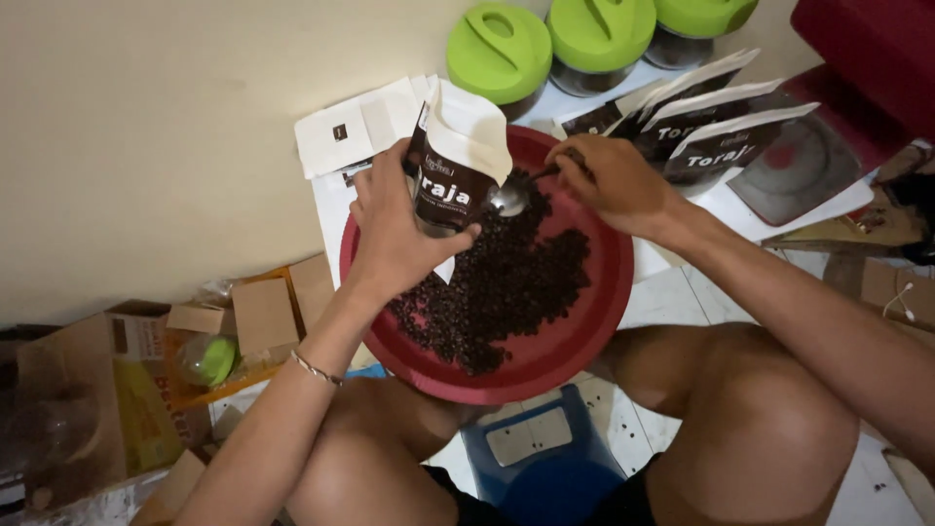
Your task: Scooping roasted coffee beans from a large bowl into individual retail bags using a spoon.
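Coffee pouch (454,170) in left hand (394,229), spoon (514,193) in right hand (609,183) over beans (497,292).

Spoon (508,198): polished metal, mirror-glossy bowl. Pouch (456,168): matt paper-like top, dark printed lower panel with slight sheen. Tray (584,331): red plastic, smooth, satin. Coffee beans (497,287): dark, faintly glossy. Jar lids (500,51): lime-green plastic, smooth and shiny. Boxes (263,314): raw brown cardboard, matt. Floor (672,292): white glazed tile. Bracelet (316,368): thin bright metal.
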